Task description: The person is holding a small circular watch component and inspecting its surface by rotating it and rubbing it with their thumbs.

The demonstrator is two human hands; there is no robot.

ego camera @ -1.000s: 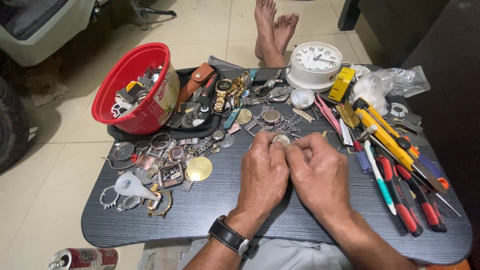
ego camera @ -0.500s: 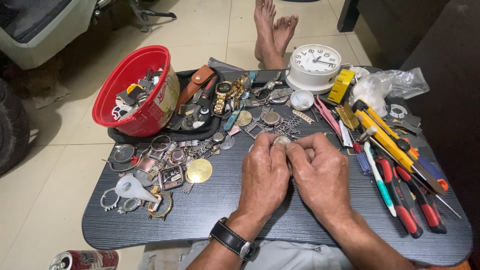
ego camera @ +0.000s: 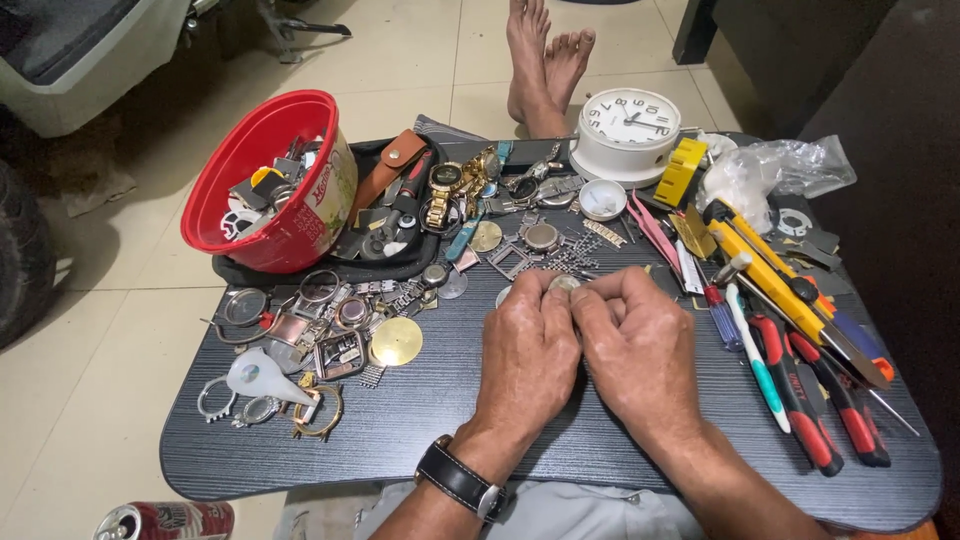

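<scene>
A small round metal watch case [ego camera: 563, 284] sits between the fingertips of both hands, at their far edge, above the dark table [ego camera: 420, 440]; the left hand [ego camera: 528, 352] and the right hand [ego camera: 633, 345] are pressed close together and both pinch it. Just beyond lie loose watch parts [ego camera: 545, 245], a white clock [ego camera: 626, 133] and a red bowl [ego camera: 268, 185] to the left, with screwdrivers and pliers [ego camera: 800, 380] to the right, and nothing stands between hands and case. Compared with one second ago, the hands are almost in the same place and the same pinch.
</scene>
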